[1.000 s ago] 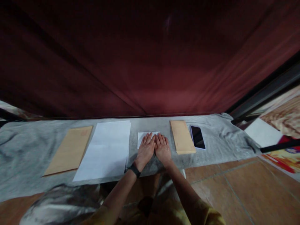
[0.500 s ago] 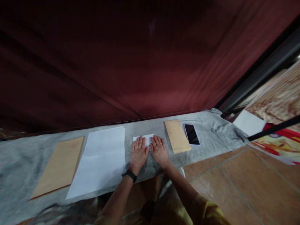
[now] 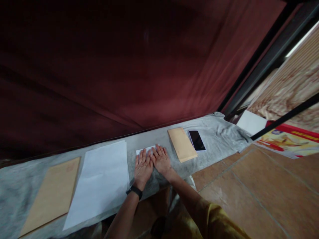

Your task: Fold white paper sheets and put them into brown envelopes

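Observation:
My left hand and my right hand lie flat side by side, fingers stretched out, pressing on a small folded white paper whose far edge shows beyond the fingertips. The paper rests on a grey cloth spread over the floor. A black band sits on my left wrist. To the left lies a stack of white sheets. To the right lies a small brown envelope.
A large brown envelope lies at the far left on the cloth. A black phone lies beside the small envelope. A dark red curtain hangs behind. Tiled floor spreads right, with a white sheet and printed poster.
The view has swung up and to the right, so everything sits lower and further left in the picture. Both hands stay flat on the folded paper.

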